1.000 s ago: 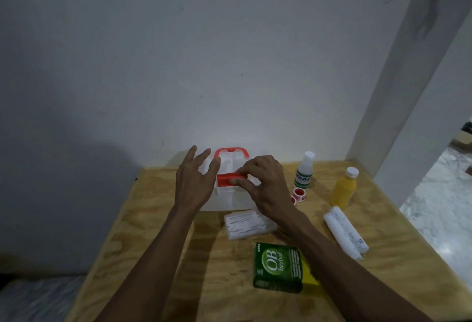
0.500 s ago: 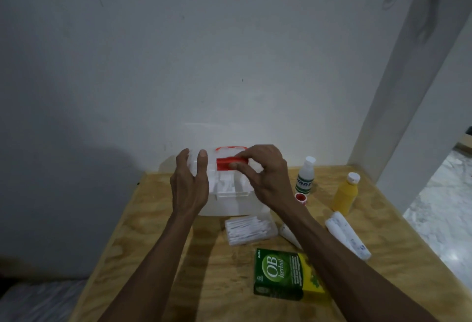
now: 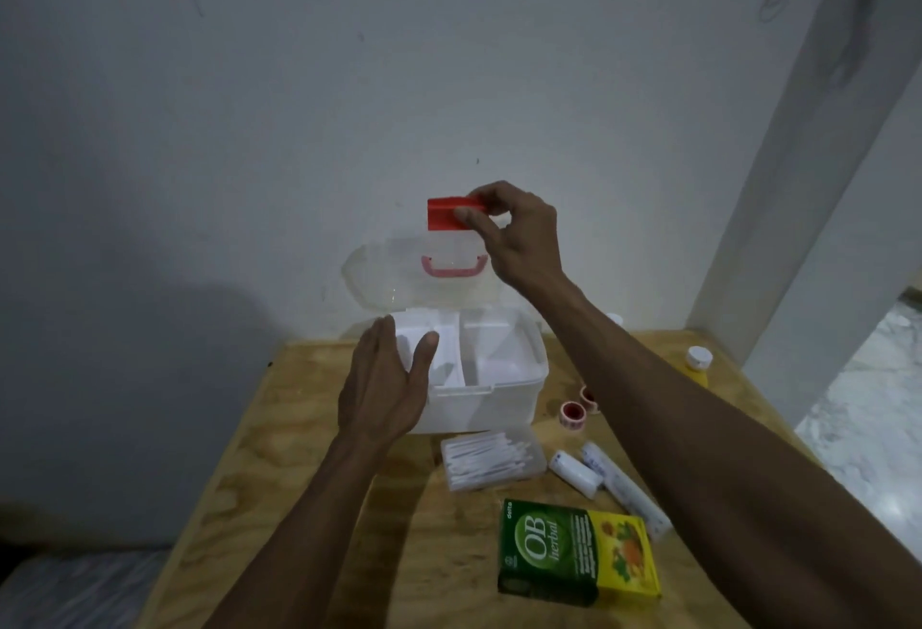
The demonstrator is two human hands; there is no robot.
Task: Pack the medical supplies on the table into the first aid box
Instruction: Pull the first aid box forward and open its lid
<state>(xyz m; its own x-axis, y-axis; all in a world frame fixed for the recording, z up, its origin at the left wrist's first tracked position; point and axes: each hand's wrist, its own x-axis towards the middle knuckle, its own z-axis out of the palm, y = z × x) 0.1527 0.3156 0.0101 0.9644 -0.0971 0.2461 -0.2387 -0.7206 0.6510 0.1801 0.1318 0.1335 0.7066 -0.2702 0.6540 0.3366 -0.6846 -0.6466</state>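
Note:
A white first aid box (image 3: 509, 386) stands open at the back of the wooden table (image 3: 309, 469), its divided inner tray showing. Its clear lid (image 3: 394, 274) is raised upright, with the red handle behind it. My right hand (image 3: 514, 234) pinches the red latch (image 3: 446, 214) at the lid's top edge. My left hand (image 3: 384, 386) rests with straight fingers against the box's left front corner. In front of the box lie a clear case of cotton swabs (image 3: 491, 461), two white bandage rolls (image 3: 606, 479), two red tape rolls (image 3: 574, 411) and a green and yellow OB herbal carton (image 3: 574, 556).
A yellow bottle with a white cap (image 3: 697, 361) stands at the back right, partly behind my right arm. A white wall rises just behind the box and a white pillar (image 3: 798, 179) stands at the right. The table's right edge drops to a marble floor (image 3: 868, 429).
My right hand has swung the lid up from shut to upright by its red latch. My left hand has stayed against the box's left side, and the inner tray is now exposed.

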